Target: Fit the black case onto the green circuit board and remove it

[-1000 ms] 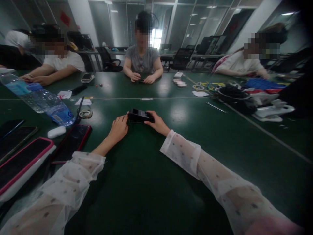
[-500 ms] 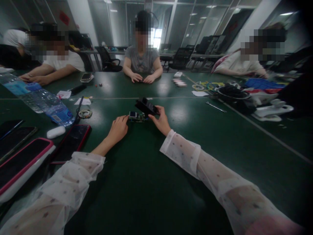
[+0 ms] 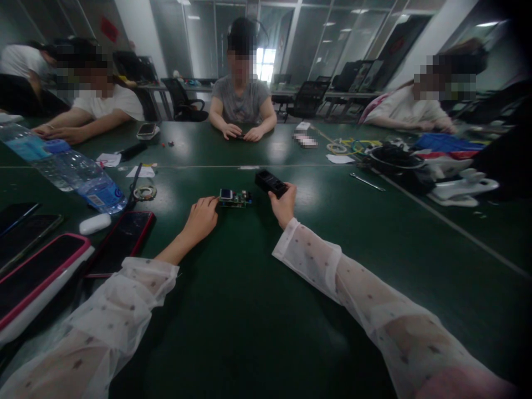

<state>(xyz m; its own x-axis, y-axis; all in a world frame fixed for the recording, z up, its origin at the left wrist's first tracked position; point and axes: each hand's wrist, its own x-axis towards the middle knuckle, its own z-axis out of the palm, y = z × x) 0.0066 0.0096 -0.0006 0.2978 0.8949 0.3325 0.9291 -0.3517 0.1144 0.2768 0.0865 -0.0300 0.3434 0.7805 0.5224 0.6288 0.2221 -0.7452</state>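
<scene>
A green circuit board with a small square screen lies on the table in front of me. My left hand is closed at its left end, fingertips at the board's edge. To the right of the board, my right hand grips a black plastic casing between thumb and fingers. The casing is long and boxy, tilted, with openings in the side I can see. It is held apart from the board, just above the table.
On the left are a water bottle, a white earbud case and several phones, one red-edged phone near my left forearm. To the right lie a wrench and a cable pile. Across the table sits a person.
The black casing has moved right, away from over the circuit board, and turned in my right hand. The board's right end now shows. My left hand stays in place.
</scene>
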